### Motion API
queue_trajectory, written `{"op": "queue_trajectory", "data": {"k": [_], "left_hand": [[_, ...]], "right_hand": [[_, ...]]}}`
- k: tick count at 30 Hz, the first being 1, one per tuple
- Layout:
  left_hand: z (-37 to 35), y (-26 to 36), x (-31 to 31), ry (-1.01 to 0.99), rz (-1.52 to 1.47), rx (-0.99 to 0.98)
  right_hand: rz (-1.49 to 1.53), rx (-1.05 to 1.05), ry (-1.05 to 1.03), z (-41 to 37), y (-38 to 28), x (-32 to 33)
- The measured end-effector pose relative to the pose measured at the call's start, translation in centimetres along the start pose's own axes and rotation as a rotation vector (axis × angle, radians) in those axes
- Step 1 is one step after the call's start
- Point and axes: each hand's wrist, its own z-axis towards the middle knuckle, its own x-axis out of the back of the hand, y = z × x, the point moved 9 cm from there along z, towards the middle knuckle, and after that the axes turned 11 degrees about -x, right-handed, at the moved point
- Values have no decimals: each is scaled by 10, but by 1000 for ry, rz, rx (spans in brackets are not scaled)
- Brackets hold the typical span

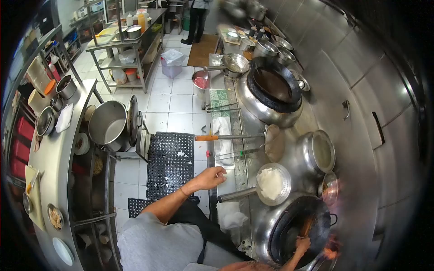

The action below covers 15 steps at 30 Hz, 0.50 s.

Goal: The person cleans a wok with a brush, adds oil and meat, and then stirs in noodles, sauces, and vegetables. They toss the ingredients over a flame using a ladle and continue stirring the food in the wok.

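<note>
My right hand point(303, 245) reaches into a dark wok point(287, 235) and is closed on a brown brush-like tool point(308, 226), whose far end lies against the wok's inside. Above the counter edge, my left hand point(212, 177) hangs with its fingers curled in and nothing visible in them. A perforated strainer ladle point(284, 198) holding a pale white mass point(271, 184) rests beside the wok. Beyond it lies a mesh skimmer point(274, 143) with an orange-brown wooden handle point(206, 138). A folded white cloth point(223, 147) lies near my left hand.
Flames point(332, 248) show at the wok's far side. A second wok point(271, 86) with dark liquid sits further along the stove, past a metal pot point(322, 151). Behind me stand a large stockpot point(108, 124) and a steel counter point(52, 171). Another person point(197, 20) stands at the back.
</note>
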Motion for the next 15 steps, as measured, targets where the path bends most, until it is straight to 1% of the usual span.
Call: {"op": "queue_trajectory", "data": {"k": [1,2,4,5,7,8,9,11,12,13,15], "left_hand": [[0,7,1,-13,40,-39],[-3,10,4,-4,42,-37],[-10,5,9,32,-34,58],[-13,0,7,19,-35,60],[-17,-17,4,42,-34,87],[-18,-17,2,27,-18,78],[-20,-14,-1,26,-24,76],[-17,6,0,29,-21,-25],[-17,8,2,36,-7,-49],[-18,3,1,44,-9,-47],[-21,-18,0,107,-165,12]], "right_hand": [[4,13,3,-13,-11,8],[30,77,-54,-36,-20,11],[119,166,-162,-81,-35,43],[118,154,-165,-77,-30,43],[140,-32,-206,-48,-4,37],[141,-12,-37,-32,2,29],[139,-14,-32,-30,6,16],[-42,119,105,-33,-17,8],[32,203,4,-71,-40,31],[30,211,6,-76,-42,45],[126,252,-121,-87,-39,50]]}}
